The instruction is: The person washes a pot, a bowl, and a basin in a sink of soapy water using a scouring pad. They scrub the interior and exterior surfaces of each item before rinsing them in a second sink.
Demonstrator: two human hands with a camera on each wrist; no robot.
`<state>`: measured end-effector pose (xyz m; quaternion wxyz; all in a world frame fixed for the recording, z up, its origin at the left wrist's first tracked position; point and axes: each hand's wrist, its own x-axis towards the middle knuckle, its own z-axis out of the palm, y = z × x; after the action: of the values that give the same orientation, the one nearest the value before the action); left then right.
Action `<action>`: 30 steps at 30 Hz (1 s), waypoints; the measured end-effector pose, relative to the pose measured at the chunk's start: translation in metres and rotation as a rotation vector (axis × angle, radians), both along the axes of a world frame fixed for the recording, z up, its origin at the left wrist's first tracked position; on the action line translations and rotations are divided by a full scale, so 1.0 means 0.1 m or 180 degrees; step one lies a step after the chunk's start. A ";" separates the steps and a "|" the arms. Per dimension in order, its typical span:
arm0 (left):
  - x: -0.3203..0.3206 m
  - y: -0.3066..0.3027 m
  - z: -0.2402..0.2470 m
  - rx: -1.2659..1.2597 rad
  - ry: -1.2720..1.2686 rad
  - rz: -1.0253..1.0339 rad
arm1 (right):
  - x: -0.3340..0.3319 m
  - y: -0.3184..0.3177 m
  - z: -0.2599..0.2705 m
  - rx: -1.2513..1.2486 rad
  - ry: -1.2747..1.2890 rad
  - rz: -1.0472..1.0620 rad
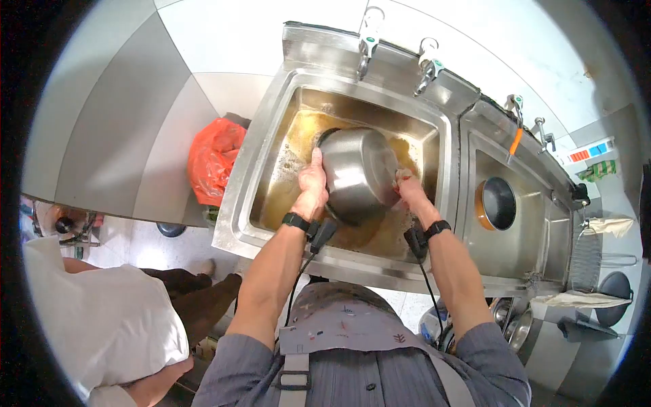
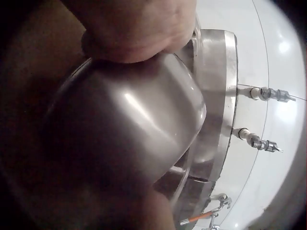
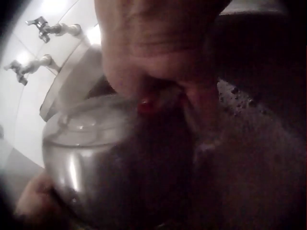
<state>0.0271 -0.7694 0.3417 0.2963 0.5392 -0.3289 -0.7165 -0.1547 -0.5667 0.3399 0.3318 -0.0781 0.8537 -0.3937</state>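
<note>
A large stainless steel pot (image 1: 359, 166) lies tipped on its side in the left sink (image 1: 234, 224), over cloudy brownish water. At its left edge my left hand (image 1: 313, 186) grips the rim, the thumb along the outside and the other fingers hidden behind the metal. My right hand (image 1: 410, 190) is at the pot's right side, fingers bent around a small pale wad (image 1: 401, 178) against the base. From the right wrist, the wad shows a red spot beneath the palm; I cannot tell its kind. The left wrist view shows the smooth pot wall (image 2: 139, 110) under the hand.
Two taps (image 1: 369, 51) stand over this sink. In the right-hand sink sits a dark-lined orange pan (image 1: 497, 203), below an orange hose (image 1: 515, 142). A red plastic bag (image 1: 215, 159) is left of the sink. Another person in white (image 1: 102, 319) is at lower left.
</note>
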 end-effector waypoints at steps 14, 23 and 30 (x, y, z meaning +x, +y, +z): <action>0.04 0.08 0.24 -0.1200 -0.0837 -0.0539 | 0.89 -0.18 1.19 0.0069 0.2948 0.1866; 0.11 0.03 0.49 -0.1496 -0.1080 -0.1450 | 0.19 -0.53 1.33 -0.0521 0.2932 0.2075; 0.20 -0.03 0.53 -0.1681 -0.0886 -0.1890 | -0.44 -0.66 0.94 -0.0400 0.1332 0.1889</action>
<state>0.0474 -0.7724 0.3949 0.1577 0.4181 -0.6793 -0.5821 -0.1984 -0.6324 0.4340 0.2443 -0.4213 0.8175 -0.3075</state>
